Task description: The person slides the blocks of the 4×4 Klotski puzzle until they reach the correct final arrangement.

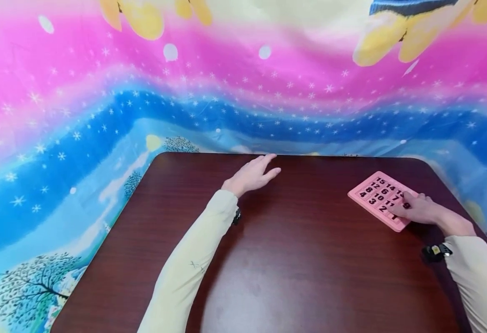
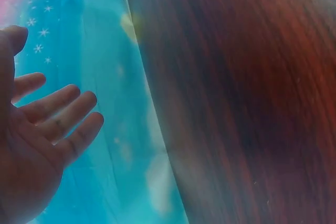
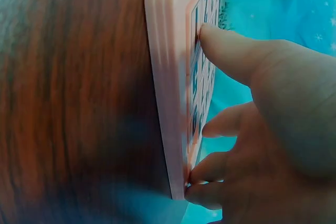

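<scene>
A pink number slide puzzle [image 1: 378, 199] with black numerals on its tiles lies flat at the right side of the table, turned at an angle. My right hand [image 1: 420, 209] holds it at its right end: the thumb [image 3: 226, 51] presses on the numbered face, and the fingertips [image 3: 202, 169] bend against the face and edge. Part of the tiles is hidden under that hand. Near the far edge of the table, left of the puzzle, my left hand [image 1: 252, 175] is stretched out with fingers extended and thumb apart. Its palm [image 2: 31, 156] holds nothing.
The dark brown wooden table [image 1: 293, 259] has rounded far corners. Around its far and side edges hangs a printed cloth [image 1: 243, 92] in pink and blue with snowflakes. Each wrist carries a small black device [image 1: 436, 252] below the pale sleeve.
</scene>
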A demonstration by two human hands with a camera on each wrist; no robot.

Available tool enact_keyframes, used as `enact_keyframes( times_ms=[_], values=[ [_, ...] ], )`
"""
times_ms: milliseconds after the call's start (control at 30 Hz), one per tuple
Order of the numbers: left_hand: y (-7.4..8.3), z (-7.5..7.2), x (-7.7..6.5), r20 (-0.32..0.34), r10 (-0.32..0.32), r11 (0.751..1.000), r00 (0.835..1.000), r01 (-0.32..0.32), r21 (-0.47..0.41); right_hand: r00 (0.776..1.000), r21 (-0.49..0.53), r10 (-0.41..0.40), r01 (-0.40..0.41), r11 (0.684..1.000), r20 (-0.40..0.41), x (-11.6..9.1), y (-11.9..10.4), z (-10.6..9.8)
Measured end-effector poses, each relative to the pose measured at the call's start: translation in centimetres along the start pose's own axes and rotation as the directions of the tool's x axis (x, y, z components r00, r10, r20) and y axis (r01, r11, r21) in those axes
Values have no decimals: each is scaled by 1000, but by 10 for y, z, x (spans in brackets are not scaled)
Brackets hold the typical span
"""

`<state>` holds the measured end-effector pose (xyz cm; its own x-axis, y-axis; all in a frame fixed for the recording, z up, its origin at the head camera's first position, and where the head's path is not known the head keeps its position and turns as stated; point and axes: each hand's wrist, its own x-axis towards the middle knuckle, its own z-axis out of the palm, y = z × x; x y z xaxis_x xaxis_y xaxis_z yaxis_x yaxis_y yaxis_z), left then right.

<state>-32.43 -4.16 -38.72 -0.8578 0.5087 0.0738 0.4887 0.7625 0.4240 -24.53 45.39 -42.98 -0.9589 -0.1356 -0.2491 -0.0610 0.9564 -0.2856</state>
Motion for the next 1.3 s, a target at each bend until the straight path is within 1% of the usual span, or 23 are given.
enact_keyframes(
  times_ms=[100, 167, 233, 333, 400, 567, 667, 767, 933, 1000, 1133, 1233, 1300],
  values=[
    [3, 5, 1, 5, 3, 1000, 1000, -3, 0, 999, -16, 10, -10, 1000, 32, -3, -8, -4],
    [5, 9, 1, 23, 7, 1000, 1000, -7, -6, 1000, -45, -6, 7, 999, 24, -4, -12, -3],
    [7, 13, 1, 38, 11, 1000, 999, -11, -12, 999, -75, -39, 38, 996, -4, -4, -15, -1],
    [12, 21, 2, 54, 27, 1000, 998, -26, -9, 996, -102, -73, 68, 992, -46, -4, -21, 4],
    [15, 26, 2, 66, 38, 999, 997, -38, -1, 995, -106, -81, 75, 992, -58, -3, -25, 7],
    [25, 35, 4, 93, 65, 997, 994, -68, 28, 996, -111, -74, 68, 992, -50, -3, -33, 14],
    [33, 38, 6, 99, 87, 995, 991, -92, 43, 996, -121, -82, 76, 990, -47, -2, -40, 15],
    [42, 41, 8, 128, 106, 992, 986, -114, 60, 994, -128, -105, 99, 987, -43, -2, -49, 16],
    [57, 48, 10, 173, 136, 979, 975, -159, 126, 987, -123, -150, 142, 982, -52, -2, -65, 19],
    [62, 50, 10, 184, 155, 970, 971, -185, 159, 988, -111, -151, 145, 983, -41, -2, -72, 20],
    [69, 57, 10, 201, 189, 953, 961, -229, 200, 992, -68, -128, 128, 989, 4, -3, -85, 22],
    [73, 62, 10, 205, 188, 949, 961, -232, 215, 992, -44, -124, 125, 991, 26, -2, -93, 25],
    [75, 65, 11, 209, 180, 950, 961, -225, 217, 990, -45, -138, 139, 989, 25, -1, -98, 27]
  ],
)
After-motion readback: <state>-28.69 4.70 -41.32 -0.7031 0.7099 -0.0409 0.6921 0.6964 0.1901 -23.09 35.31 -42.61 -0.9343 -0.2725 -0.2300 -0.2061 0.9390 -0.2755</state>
